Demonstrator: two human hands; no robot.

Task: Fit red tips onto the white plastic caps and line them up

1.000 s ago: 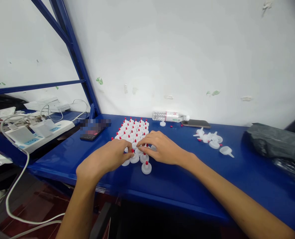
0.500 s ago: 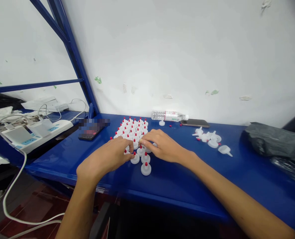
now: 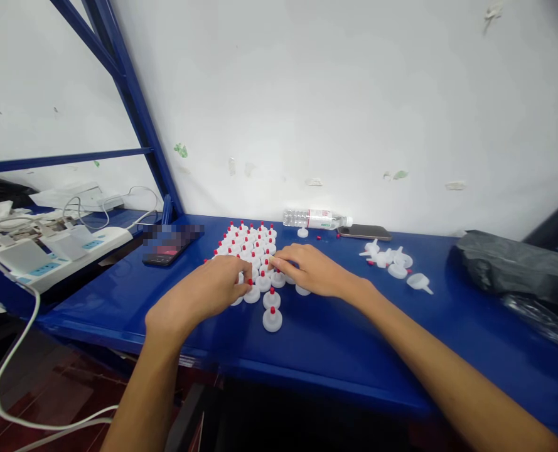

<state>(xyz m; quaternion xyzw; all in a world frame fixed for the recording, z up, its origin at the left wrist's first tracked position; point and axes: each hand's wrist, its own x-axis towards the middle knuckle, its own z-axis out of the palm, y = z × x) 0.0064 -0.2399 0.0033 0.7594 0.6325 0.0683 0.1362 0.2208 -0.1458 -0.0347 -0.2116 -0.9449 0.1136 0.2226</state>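
Note:
Several white round nozzle caps with small red tips stand upright in tight rows [image 3: 243,242] on the blue table. At the near left of the group, my left hand [image 3: 201,289] has its thumb and forefinger closed around the tip of one nozzle cap [image 3: 252,295]. Opposite it, my right hand [image 3: 314,270] pinches at a nozzle cap by the right side of the rows, its fingers partly covering it. A nozzle cap [image 3: 272,301] and, nearer the front edge, another nozzle cap [image 3: 272,321] stand between the hands. More caps are half hidden beneath both hands.
White caps without upright red tips lie in a loose pile [image 3: 391,258] on the right. A clear bottle [image 3: 317,219] and a phone [image 3: 364,233] lie by the wall. Another phone [image 3: 166,254] is at left, beyond it a power strip [image 3: 78,251]. A dark plastic bag [image 3: 504,263] lies far right.
The nozzle cap at my left fingers has moved slightly away from me, closer to the rows. My right hand stays at the right side of the group. The view has shifted slightly.

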